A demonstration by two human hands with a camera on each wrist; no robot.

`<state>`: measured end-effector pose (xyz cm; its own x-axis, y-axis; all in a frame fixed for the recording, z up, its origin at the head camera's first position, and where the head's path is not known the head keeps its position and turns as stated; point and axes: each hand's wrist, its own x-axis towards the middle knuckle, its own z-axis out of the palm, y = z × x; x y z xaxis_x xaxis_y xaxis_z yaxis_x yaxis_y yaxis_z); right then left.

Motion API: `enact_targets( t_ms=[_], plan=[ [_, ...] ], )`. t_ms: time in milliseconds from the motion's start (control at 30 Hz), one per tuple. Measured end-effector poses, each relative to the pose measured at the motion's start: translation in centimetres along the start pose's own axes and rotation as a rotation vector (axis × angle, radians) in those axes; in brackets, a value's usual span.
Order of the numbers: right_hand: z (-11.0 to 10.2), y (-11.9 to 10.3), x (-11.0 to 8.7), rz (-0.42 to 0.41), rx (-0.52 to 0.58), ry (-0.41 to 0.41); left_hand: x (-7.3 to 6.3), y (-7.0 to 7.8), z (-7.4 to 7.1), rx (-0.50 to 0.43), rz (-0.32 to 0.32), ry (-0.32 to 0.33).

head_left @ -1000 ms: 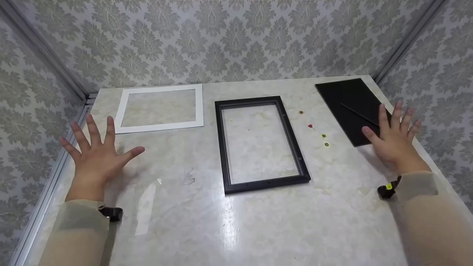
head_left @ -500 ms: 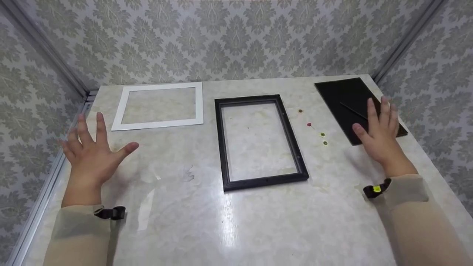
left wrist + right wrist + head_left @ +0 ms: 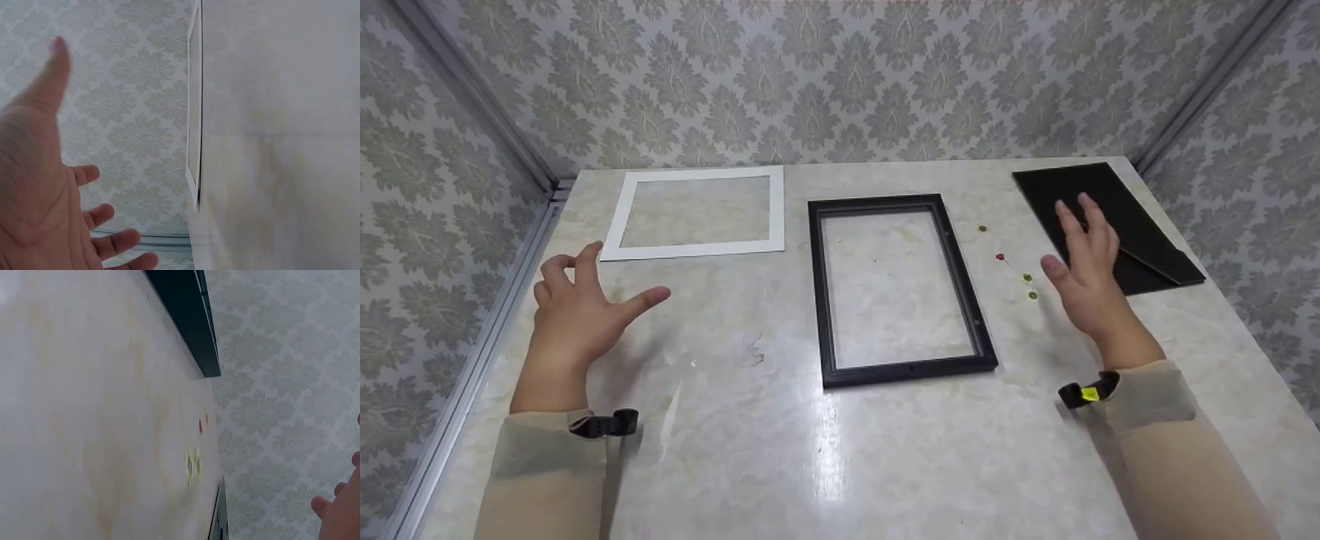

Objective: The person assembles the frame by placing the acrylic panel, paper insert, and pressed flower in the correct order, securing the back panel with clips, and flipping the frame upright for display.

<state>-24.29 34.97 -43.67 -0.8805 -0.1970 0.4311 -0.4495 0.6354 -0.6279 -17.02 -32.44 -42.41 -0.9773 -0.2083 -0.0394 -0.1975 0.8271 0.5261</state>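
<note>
A person's two bare hands are hovering over a pale marbled bench (image 3: 720, 465), neither one holding anything. The left-hand grip (image 3: 583, 313) is hanging spread, its thumb reaching out to the side and its fingers loosely bending, just short of a white mat (image 3: 777, 210) that is lying flat at the back left. The right-hand grip (image 3: 1086, 292) is showing fingers drawn near one another, the thumb standing apart, with no object between them.

Within the past second the right-hand grip has been sliding inward across a black board (image 3: 1140, 214) at the back right, leaving the board's near corner showing; the left-hand grip's fingers have been curling in from a wider splay. That inward drift is bringing the right side nearer four small flower-like pieces, a red one (image 3: 1000, 256) among them, which are lying between the board and a black frame (image 3: 911, 373). The frame is resting flat at mid-bench; whether a clear pane is filling it, one cannot tell. The mat, board, frame and flower-like pieces are keeping their places, so the work appears to be waiting on a first touch.
</note>
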Motion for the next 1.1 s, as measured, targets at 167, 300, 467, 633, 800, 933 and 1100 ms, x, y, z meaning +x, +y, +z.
enact_targets(
  t_ms=[167,300,467,633,800,933,1100],
  plan=[
    [1.8,-1.8,0.7,0.021,0.146,0.002,0.4,0.9,-0.1,-0.073,-0.078,-0.064],
    [3.1,-3.6,0.7,0.117,0.406,-0.005,0.7,1.2,0.1,-0.151,-0.093,-0.136],
    [4.5,-5.8,0.3,0.249,0.704,-0.027,1.1,1.0,0.3,-0.152,-0.087,-0.229],
    [5.4,-6.8,0.1,0.424,0.758,-0.037,1.0,1.2,0.5,-0.037,-0.111,-0.341],
    [5.8,-6.5,0.2,0.669,0.651,-0.127,0.4,1.9,1.1,0.076,-0.116,-0.338],
    [6.1,-5.8,0.0,0.704,0.568,-0.21,0.0,2.9,2.0,0.117,-0.127,-0.325],
    [6.6,-5.7,-0.5,0.71,0.514,-0.288,-0.8,4.1,2.9,0.173,-0.134,-0.336]
  ],
)
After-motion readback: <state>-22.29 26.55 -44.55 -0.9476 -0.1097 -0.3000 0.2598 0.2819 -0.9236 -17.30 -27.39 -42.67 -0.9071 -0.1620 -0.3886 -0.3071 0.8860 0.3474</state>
